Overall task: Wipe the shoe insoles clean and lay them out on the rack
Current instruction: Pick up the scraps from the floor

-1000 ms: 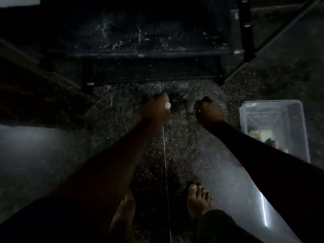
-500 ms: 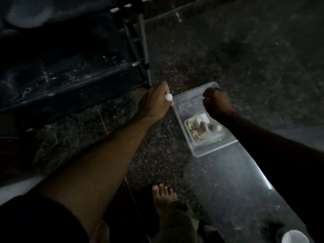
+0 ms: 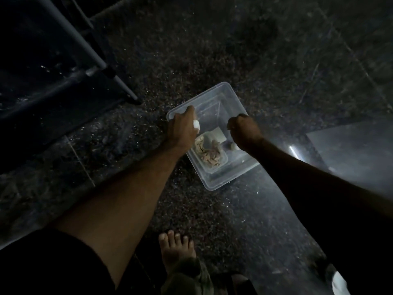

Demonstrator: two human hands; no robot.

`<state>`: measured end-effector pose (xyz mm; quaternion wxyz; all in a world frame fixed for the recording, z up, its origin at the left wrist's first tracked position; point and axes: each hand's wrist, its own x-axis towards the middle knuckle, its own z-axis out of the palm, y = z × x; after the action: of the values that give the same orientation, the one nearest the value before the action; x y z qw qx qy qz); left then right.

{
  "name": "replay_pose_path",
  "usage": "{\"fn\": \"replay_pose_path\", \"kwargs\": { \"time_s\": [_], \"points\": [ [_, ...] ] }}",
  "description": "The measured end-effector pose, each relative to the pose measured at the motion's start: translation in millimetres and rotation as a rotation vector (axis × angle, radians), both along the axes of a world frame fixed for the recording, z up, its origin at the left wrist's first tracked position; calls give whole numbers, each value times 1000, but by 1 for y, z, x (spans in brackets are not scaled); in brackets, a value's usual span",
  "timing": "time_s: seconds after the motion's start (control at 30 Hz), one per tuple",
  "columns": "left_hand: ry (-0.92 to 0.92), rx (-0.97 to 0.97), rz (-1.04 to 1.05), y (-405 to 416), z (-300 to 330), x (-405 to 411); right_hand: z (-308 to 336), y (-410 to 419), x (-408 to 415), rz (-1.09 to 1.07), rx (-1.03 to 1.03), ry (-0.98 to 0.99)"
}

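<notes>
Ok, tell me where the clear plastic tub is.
In the head view the clear plastic tub sits on the floor right of centre, below both hands, just right of the dark rack.

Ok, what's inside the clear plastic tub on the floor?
Inside the clear tub lies a crumpled pale cloth in a smaller tray, a flat white piece behind it and a small pale lump. The right hand covers the rest of that side.

Clear tub (image 3: 217, 184) — pale rag (image 3: 209, 153) — dark speckled floor (image 3: 191, 50).
</notes>
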<state>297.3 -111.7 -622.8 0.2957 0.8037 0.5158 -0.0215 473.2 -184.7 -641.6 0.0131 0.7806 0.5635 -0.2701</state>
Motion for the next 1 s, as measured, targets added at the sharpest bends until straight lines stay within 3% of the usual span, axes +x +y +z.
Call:
{"fn": "replay_pose_path", "kwargs": {
  "time_s": [0.43, 0.67, 0.73, 0.83, 1.0],
  "points": [
    [106, 19, -66, -1, -30, 10, -12, 12, -1, 146, -131, -83],
    [8, 27, -42, 0, -25, 3, -8, 1, -1, 69, 10, -32],
    [-86, 34, 44, -3, -20, -4, -8, -6, 2, -71, 102, 3],
    [-232, 37, 349, -20, -15, -18, -3, -19, 6, -277, 215, 33],
    [-293, -169, 740, -49, -14, -30, 5, -37, 13, -319, 208, -59]
  ]
}}
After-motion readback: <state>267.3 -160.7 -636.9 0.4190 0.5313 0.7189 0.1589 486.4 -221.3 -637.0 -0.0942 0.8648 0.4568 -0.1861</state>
